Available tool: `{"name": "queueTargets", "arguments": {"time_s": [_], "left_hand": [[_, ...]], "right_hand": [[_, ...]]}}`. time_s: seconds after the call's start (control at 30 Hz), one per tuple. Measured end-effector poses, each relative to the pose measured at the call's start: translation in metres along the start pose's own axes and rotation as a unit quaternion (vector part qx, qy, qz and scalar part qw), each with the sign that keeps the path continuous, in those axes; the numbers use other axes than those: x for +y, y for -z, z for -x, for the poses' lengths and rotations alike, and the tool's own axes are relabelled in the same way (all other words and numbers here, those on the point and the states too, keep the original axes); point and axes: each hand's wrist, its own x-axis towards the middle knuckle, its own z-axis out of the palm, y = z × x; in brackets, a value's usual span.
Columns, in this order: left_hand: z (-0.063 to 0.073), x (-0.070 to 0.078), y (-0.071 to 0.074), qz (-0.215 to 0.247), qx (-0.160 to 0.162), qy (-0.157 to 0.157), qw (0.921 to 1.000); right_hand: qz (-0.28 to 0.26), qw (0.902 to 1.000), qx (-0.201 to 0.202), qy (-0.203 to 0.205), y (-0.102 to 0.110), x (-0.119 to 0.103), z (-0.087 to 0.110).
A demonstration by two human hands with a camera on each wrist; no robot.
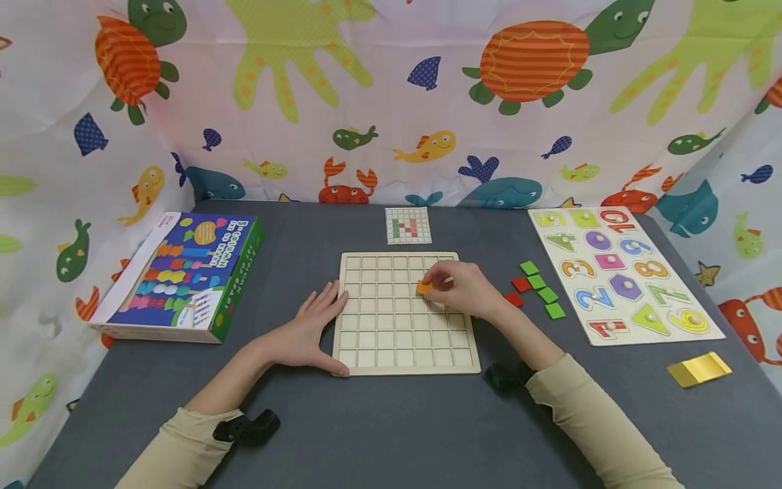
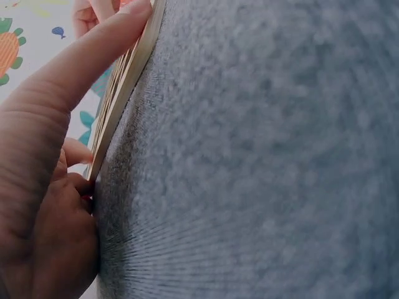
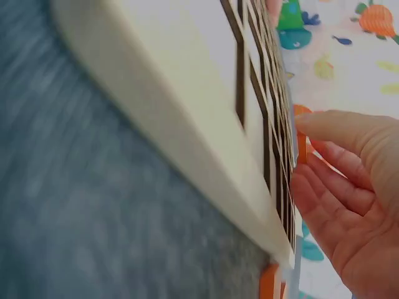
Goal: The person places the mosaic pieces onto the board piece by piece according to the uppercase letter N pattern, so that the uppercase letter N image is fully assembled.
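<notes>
A pale wooden grid board (image 1: 403,370) lies on the dark cloth. Along its left edge rests my left hand (image 1: 311,329), fingers spread, with the thumb at the near left corner; the left wrist view shows the thumb (image 2: 81,68) against the board's side. My right hand (image 1: 461,288) pinches an orange square tile (image 1: 423,288) over the board's upper right cells. In the right wrist view the orange tile (image 3: 302,148) sits between thumb and fingers; whether it touches the board cannot be told. Red tiles (image 1: 521,284) and several green tiles (image 1: 548,295) lie right of the board.
Behind the board lies a small pattern card (image 1: 408,234) with coloured squares. A boxed game (image 1: 183,272) is at left. To the right are a number-and-shape puzzle board (image 1: 623,275) and a shiny gold block (image 1: 699,370). A printed curtain (image 1: 391,95) hangs behind.
</notes>
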Motion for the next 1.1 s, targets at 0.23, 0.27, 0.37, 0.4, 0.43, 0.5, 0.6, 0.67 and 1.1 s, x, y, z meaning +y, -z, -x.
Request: {"name": "queueTargets", "arguments": {"time_s": [0.23,0.27,0.37,0.4,0.43,0.5,0.6,0.67,1.1], "left_hand": [[-0.003,0.001,-0.001,0.007,0.003,-0.002,1.0],[-0.003,0.001,-0.002,0.007,0.003,-0.002,1.0],[-0.003,0.001,-0.002,0.007,0.003,-0.001,1.0],[-0.003,0.001,-0.002,0.007,0.003,-0.001,1.0],[-0.003,0.001,-0.003,0.006,0.003,-0.001,1.0],[-0.004,0.0,-0.003,0.003,0.003,-0.001,1.0],[-0.004,0.0,-0.003,0.002,0.002,-0.003,1.0],[-0.004,-0.001,-0.003,0.002,0.003,-0.006,1.0],[-0.001,-0.001,0.0,0.009,0.003,0.0,1.0]], "right_hand": [[0.017,0.9996,-0.004,0.023,-0.006,-0.007,-0.003],[0.019,0.9995,-0.002,0.027,-0.006,-0.007,-0.003],[0.021,0.9992,0.001,0.035,-0.006,-0.006,-0.002],[0.02,0.9992,0.002,0.034,-0.006,-0.006,-0.002],[0.018,0.9993,0.002,0.031,-0.006,-0.005,-0.001],[0.014,0.9997,0.002,0.021,-0.003,-0.005,0.001],[0.009,0.9999,0.005,0.001,0.005,-0.003,0.006],[0.016,0.9998,0.009,-0.001,0.013,0.0,0.012],[0.07,0.9972,0.01,-0.023,0.055,0.036,0.052]]}}
